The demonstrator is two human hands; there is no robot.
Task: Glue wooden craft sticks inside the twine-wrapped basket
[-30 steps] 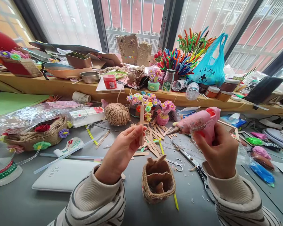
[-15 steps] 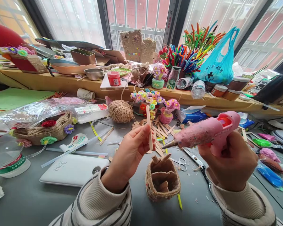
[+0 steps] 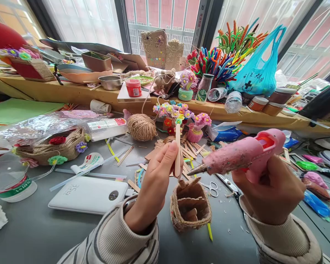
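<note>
Between the thumb and fingers of my left hand (image 3: 156, 179), a wooden craft stick (image 3: 177, 152) is held nearly upright. My right hand (image 3: 271, 190) is wrapped round the handle of a pink hot glue gun (image 3: 231, 156). Its metal nozzle points left, just beside the stick's lower end. Below both hands stands a small basket (image 3: 191, 220) wound with twine, with a divider across its inside and stick pieces in it. Scattered craft sticks (image 3: 192, 150) lie behind it.
A white power bank (image 3: 88, 194) lies at left, near a twine ball (image 3: 142, 127). Small scissors (image 3: 212, 189) and larger scissors (image 3: 228, 183) lie right of the basket. A shelf (image 3: 110, 101) crowded with jars and pipe cleaners runs along the window.
My left hand has shifted slightly right and turned, bringing the stick closer to the glue gun's nozzle. My right hand keeps its grip on the gun. The view has shifted a little.
</note>
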